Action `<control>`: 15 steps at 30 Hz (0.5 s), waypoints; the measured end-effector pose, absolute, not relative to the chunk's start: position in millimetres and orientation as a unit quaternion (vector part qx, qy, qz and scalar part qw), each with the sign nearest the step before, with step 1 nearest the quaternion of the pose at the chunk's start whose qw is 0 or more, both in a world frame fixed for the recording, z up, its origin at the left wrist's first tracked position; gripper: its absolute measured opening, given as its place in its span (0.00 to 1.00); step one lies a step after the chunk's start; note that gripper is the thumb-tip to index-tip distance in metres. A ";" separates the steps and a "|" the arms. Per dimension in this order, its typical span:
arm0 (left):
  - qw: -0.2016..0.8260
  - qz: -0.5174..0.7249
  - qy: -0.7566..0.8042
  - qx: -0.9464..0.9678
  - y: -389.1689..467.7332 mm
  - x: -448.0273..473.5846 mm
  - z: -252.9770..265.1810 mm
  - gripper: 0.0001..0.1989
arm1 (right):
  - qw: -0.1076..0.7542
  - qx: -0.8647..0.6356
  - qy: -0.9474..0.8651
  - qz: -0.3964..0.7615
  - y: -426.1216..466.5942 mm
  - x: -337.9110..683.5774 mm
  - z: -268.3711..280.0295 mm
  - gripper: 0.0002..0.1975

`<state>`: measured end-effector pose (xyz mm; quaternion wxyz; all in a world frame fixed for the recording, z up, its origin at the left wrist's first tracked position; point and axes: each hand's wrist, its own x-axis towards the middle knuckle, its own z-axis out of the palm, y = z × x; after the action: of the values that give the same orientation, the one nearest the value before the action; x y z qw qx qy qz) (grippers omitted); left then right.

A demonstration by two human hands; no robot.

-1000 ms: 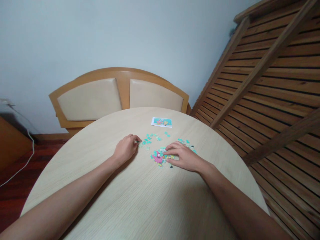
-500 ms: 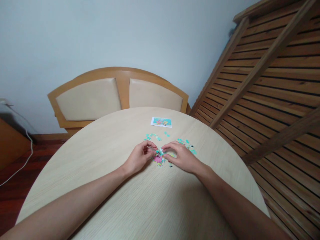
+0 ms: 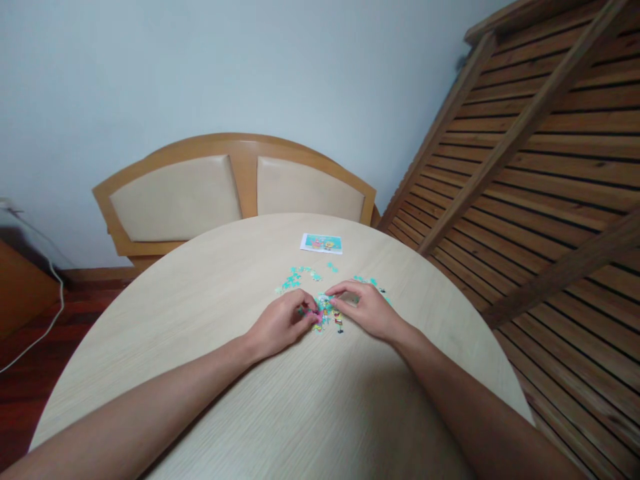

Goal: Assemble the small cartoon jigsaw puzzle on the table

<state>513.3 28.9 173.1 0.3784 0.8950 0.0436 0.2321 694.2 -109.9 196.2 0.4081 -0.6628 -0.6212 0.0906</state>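
A partly joined jigsaw puzzle with pink, yellow and teal cartoon parts lies on the round table between my hands. My left hand rests at its left side, fingers curled and thumb against the pink part. From the upper right my right hand reaches in, thumb and forefinger pinched at the puzzle's top edge on a small piece that they mostly hide. Loose teal puzzle pieces lie in an arc behind my left hand. More loose pieces lie behind my right hand, partly covered by it.
A printed picture card with cartoon figures lies farther back on the pale round table. Beyond the table stands a padded wooden headboard against the wall. A slatted wooden frame leans at the right.
My left hand has come down over the pink part, uncovering more teal pieces behind it. My right hand has shifted slightly right, showing more of the yellow figure.
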 end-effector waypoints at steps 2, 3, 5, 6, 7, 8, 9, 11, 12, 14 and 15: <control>0.300 0.206 0.008 0.931 29.8 511.0 174.4 0.06 | 0.418 -0.671 -0.605 0.096 -109.9 697.7 195.4 0.07; 0.273 0.196 -0.005 0.942 30.0 510.3 174.8 0.07 | 0.421 -0.673 -0.600 0.101 -109.9 699.1 194.9 0.08; 0.237 0.184 -0.018 0.954 30.3 510.1 175.1 0.08 | 0.427 -0.674 -0.592 0.108 -109.9 701.2 193.8 0.09; 0.225 0.180 -0.020 0.957 30.5 510.4 174.9 0.09 | 0.430 -0.675 -0.589 0.110 -109.8 701.8 193.2 0.09; 0.214 0.178 -0.022 0.960 30.8 510.8 174.5 0.09 | 0.431 -0.676 -0.587 0.111 -109.7 702.3 192.7 0.09; 0.206 0.178 -0.022 0.962 31.2 511.2 174.0 0.09 | 0.432 -0.676 -0.586 0.111 -109.6 702.5 192.3 0.09; 0.199 0.179 -0.021 0.963 31.7 511.5 173.3 0.09 | 0.433 -0.677 -0.585 0.111 -109.5 702.6 192.1 0.09; 0.192 0.183 -0.017 0.964 32.9 511.9 171.9 0.10 | 0.431 -0.678 -0.585 0.111 -109.4 702.5 192.1 0.09; 0.190 0.184 -0.015 0.964 33.4 511.9 171.5 0.10 | 0.428 -0.677 -0.588 0.112 -109.5 702.3 192.4 0.09; 0.189 0.183 -0.016 0.965 33.7 512.0 171.4 0.10 | 0.418 -0.673 -0.600 0.113 -110.0 701.7 193.3 0.10; 0.188 0.184 -0.018 0.965 33.5 512.0 171.8 0.10 | 0.410 -0.668 -0.610 0.115 -110.3 701.4 193.7 0.10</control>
<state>512.0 33.5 171.8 0.1879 0.9647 -0.0176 0.1835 701.4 -110.3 193.7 0.4102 -0.6681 -0.6100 0.1149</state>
